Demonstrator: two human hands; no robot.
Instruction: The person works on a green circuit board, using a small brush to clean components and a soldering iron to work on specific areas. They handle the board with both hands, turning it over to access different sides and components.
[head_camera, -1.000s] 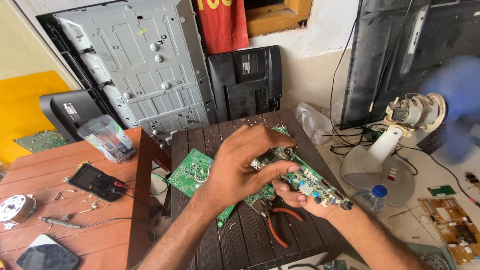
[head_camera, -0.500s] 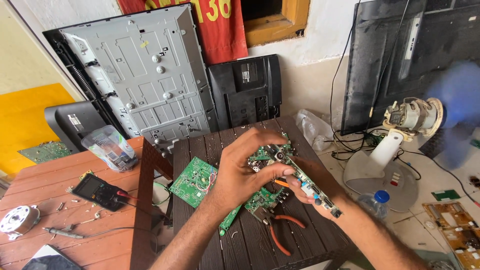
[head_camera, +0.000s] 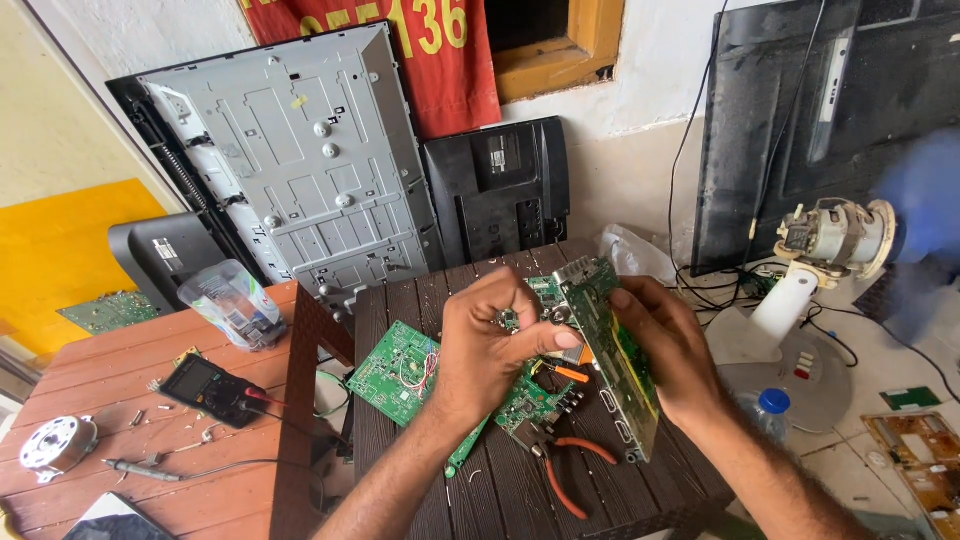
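Note:
My right hand (head_camera: 668, 345) grips a green circuit board (head_camera: 612, 350) and holds it tilted up on edge above the dark slatted table (head_camera: 420, 300). My left hand (head_camera: 490, 345) pinches the board's upper edge near a metal connector. Under my hands lie other green circuit boards (head_camera: 400, 370), and pliers with orange handles (head_camera: 565, 465) rest on the table just below the held board.
A multimeter (head_camera: 210, 388) with probe leads, a small motor (head_camera: 58, 442) and a clear plastic box (head_camera: 232, 303) sit on the red wooden table at left. Television back panels (head_camera: 300, 170) lean on the wall. A white fan (head_camera: 830, 250) and a water bottle (head_camera: 768, 412) stand at right.
My right hand has lifted the circuit board off the pile and turned it up on edge. My left hand moved up to its top edge. The camera view has tilted slightly.

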